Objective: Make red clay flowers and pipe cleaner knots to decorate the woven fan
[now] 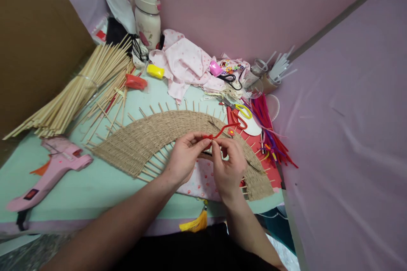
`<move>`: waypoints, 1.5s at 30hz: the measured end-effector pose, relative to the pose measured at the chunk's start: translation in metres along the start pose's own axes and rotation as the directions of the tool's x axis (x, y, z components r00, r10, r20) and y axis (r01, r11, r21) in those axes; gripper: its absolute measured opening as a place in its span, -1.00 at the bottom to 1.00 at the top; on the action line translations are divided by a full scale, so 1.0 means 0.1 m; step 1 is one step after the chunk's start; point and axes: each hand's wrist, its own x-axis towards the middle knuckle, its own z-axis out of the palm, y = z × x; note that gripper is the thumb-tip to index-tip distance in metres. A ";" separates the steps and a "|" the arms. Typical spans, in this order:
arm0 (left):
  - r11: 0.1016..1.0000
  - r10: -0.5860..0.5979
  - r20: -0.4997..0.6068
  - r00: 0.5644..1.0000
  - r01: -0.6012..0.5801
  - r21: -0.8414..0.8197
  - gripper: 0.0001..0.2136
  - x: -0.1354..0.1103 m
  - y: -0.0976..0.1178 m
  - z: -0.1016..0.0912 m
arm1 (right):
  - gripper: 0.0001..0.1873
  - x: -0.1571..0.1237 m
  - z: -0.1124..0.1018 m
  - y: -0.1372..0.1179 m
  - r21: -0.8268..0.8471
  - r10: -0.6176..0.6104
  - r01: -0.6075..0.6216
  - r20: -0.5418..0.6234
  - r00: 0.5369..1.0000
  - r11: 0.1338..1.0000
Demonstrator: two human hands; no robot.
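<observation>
My left hand (pixel 184 154) and my right hand (pixel 227 163) meet over a woven fan-shaped arch of straw and sticks (pixel 143 137). Both pinch a red pipe cleaner (pixel 224 130). Its free end runs up and right from my fingertips. The pinched part looks bent into a small shape; my fingers hide most of it. Under my hands lies a white cloth with small red dots (pixel 200 180).
A pink glue gun (pixel 52 169) lies at the left. A bundle of wooden sticks (pixel 79 87) fans at the back left. Coloured pipe cleaners (pixel 270 129), yellow-handled scissors (pixel 240 109), a pink cloth (pixel 184 65) and a bottle (pixel 146 15) stand behind. A yellow tassel (pixel 195 222) hangs at the table edge.
</observation>
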 end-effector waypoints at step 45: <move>0.913 -0.351 0.245 0.904 0.273 0.302 -0.83 0.07 0.06 -0.12 | -0.92 0.08 -0.36 0.39 0.366 0.169 -0.410 0.538 0.826 0.836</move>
